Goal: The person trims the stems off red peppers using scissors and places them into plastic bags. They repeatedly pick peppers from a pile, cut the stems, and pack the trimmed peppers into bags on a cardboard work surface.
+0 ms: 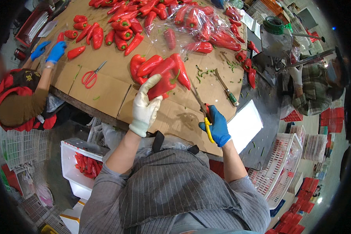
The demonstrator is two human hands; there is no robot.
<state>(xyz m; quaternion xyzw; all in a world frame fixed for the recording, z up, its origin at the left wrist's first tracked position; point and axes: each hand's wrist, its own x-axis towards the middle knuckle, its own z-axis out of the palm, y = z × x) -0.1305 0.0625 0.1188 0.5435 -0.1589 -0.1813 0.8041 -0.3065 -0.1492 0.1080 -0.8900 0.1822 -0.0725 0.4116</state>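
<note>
My left hand (146,109), in a white knit glove, grips a red pointed pepper (163,85) whose green stem points up and right. Just beyond it, several more red peppers (152,65) lie together on the cardboard. In a blue glove, my right hand (218,126) holds scissors with yellow and red handles (208,130). Their blades (197,95) point up and left, towards the tip of a nearby pepper (181,71), and whether they touch it is unclear. To the right lies a knife with a green handle (231,98) among cut green stems (204,71).
Cardboard (105,98) covers the table. Red-handled scissors (90,78) lie left, a plastic bag of peppers (199,26) at the back. Co-workers' hands flank me: blue-gloved (56,52) left, white-gloved (297,74) right. A white sheet (245,125) and crates (276,163) are at right; a white bin (68,163) stands lower left.
</note>
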